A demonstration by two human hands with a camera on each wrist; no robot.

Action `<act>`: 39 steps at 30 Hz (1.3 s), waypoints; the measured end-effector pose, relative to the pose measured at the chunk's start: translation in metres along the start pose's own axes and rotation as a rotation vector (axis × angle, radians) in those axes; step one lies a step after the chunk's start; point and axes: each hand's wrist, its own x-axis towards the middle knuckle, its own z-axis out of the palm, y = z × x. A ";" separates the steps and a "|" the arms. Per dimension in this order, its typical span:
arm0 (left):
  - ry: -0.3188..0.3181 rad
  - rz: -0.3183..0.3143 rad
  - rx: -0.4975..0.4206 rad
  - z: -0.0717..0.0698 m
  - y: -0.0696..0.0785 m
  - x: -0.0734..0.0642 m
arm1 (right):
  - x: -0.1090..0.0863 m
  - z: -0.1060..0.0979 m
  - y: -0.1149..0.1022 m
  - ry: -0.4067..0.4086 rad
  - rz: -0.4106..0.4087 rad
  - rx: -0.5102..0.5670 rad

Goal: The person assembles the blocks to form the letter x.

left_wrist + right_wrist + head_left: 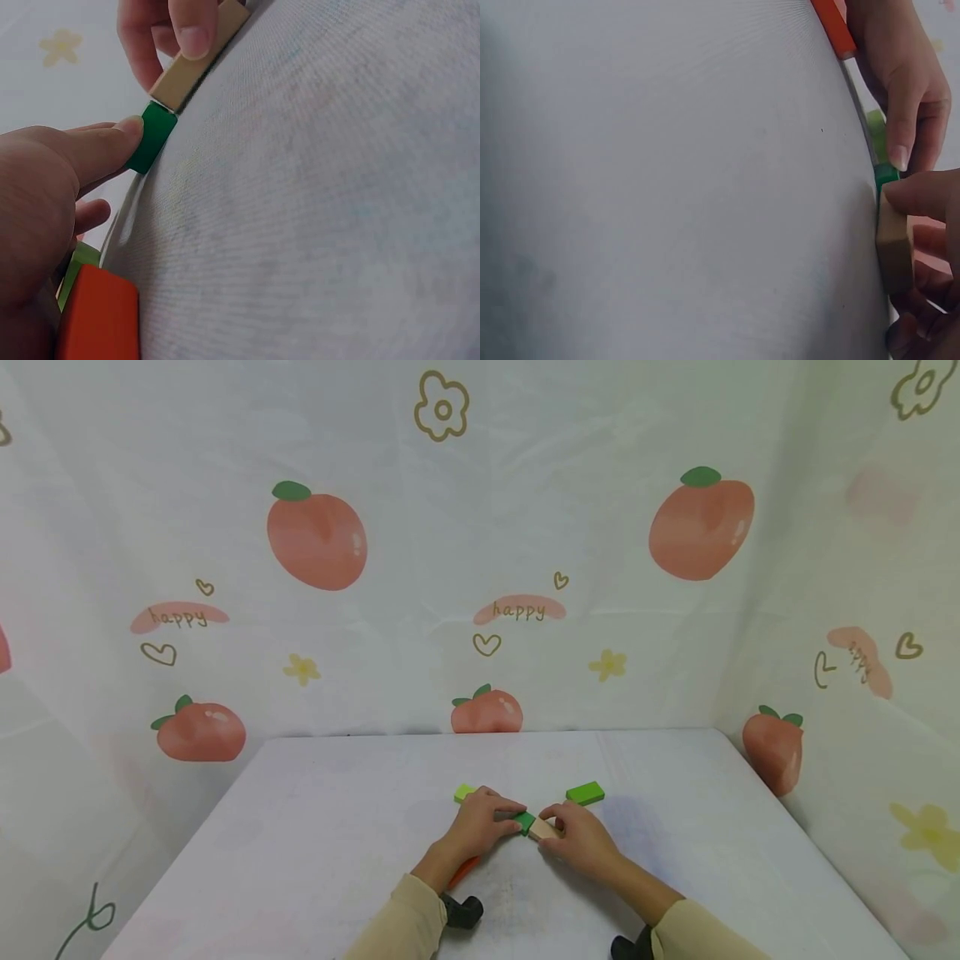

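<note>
Near the middle of the table, the left hand [480, 822] pinches a dark green block [154, 136] between thumb and fingers. Opposite it, the right hand [583, 842] grips a natural wood block [895, 244], thumb on the near side and fingers behind. The two blocks sit end to end on the table, as the left wrist view shows, their ends meeting. An orange-red block [99, 315] lies close under the left wrist, mostly covered by that arm in the head view.
Beyond the left hand lies a yellow-green block [463, 792], partly hidden. A bright green block [586, 793] lies past the right hand. The white cloth-covered table [360, 827] meets a printed fabric backdrop [390, 668] at its far edge.
</note>
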 end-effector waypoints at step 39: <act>0.013 -0.040 -0.046 0.000 0.002 -0.001 | 0.004 0.000 -0.002 -0.076 0.031 0.032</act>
